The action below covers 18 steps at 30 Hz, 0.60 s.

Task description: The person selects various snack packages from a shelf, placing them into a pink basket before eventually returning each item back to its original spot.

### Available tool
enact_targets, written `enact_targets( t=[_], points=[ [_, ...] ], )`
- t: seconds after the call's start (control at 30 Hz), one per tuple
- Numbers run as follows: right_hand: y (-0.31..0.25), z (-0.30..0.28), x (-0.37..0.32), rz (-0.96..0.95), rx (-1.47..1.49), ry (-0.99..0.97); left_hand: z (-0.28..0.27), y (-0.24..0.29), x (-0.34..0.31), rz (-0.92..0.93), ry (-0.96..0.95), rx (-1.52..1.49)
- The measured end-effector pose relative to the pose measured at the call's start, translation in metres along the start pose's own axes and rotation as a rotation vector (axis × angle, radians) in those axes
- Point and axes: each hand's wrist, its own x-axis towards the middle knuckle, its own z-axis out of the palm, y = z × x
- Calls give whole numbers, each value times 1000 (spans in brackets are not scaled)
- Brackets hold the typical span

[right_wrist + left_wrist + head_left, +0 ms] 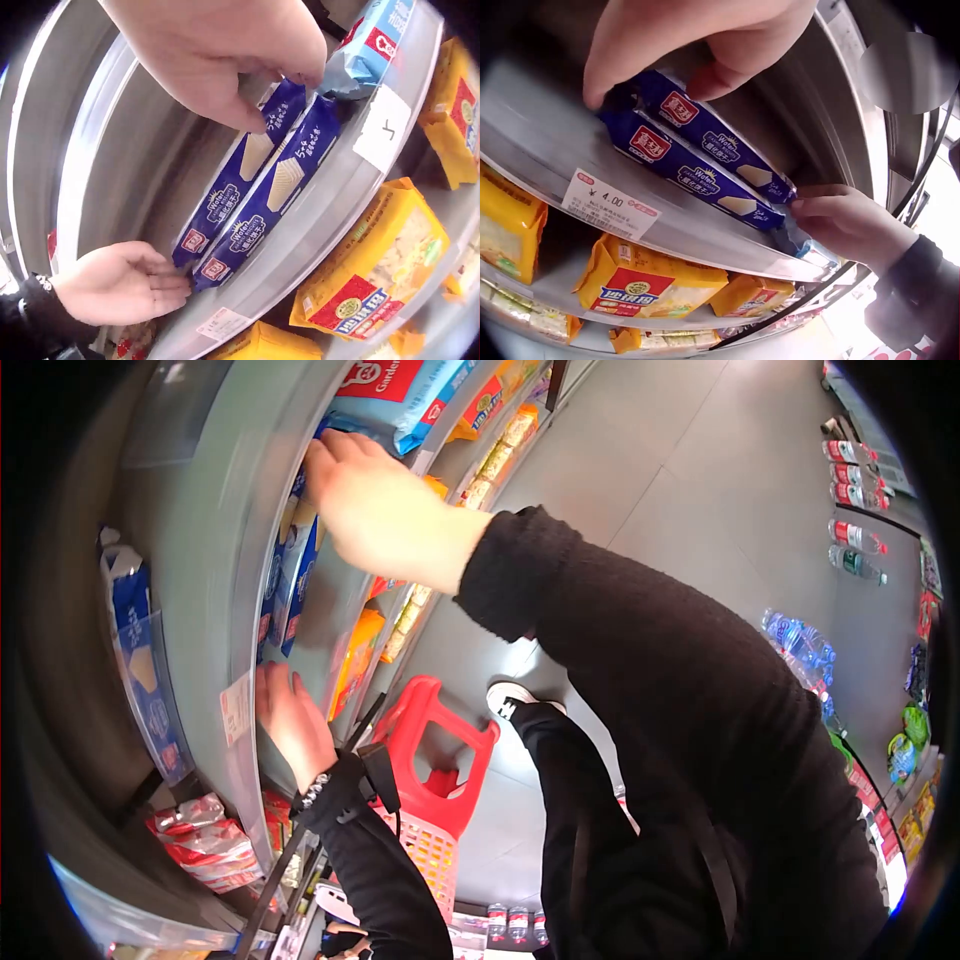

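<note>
Two blue packs of wafer biscuits lie side by side along a shelf, the inner pack against the outer pack. My right hand reaches over their far end; in the right wrist view its thumb and fingers pinch the pack ends from above. At the near end is my left hand, fingers extended, its fingertips right at the pack ends in the right wrist view. From the left wrist, the thumb and a finger of that hand stand apart at the packs' end.
A light blue bag sits beyond the packs on the same shelf. Yellow packages fill the shelf below, behind a price label. Another blue pack lies on the upper shelf. A red basket stands on the floor near my feet.
</note>
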Motion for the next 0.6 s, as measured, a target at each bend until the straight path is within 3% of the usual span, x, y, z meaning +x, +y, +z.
enact_targets(
  t=[0.07, 0.2, 0.27, 0.37, 0.47, 0.53, 0.57, 0.6],
  points=[
    [3, 4, 4, -43, -60, 28, 4, 1, 14, -22, 50, -90],
    [7, -2, 11, 64, 7, 37, 20, 11, 24, 110, 42, -222],
    [8, -4, 15, 84, 3, -8, 22, 10, 24, 114, 74, -211],
    [16, 10, 23, 33, 7, 121, 23, 9, 21, 119, 153, -103],
    [18, 14, 28, 5, -30, 80, 12, 4, 26, 94, 115, -54],
    [17, 2, 32, 195, 199, -178, 4, -1, 31, 138, 12, -46],
    [18, 2, 31, 183, 253, -185, -2, -4, 33, 142, 20, -50],
    [20, 6, 25, 63, 234, -16, -9, -7, 33, 123, -13, -107]
  ],
)
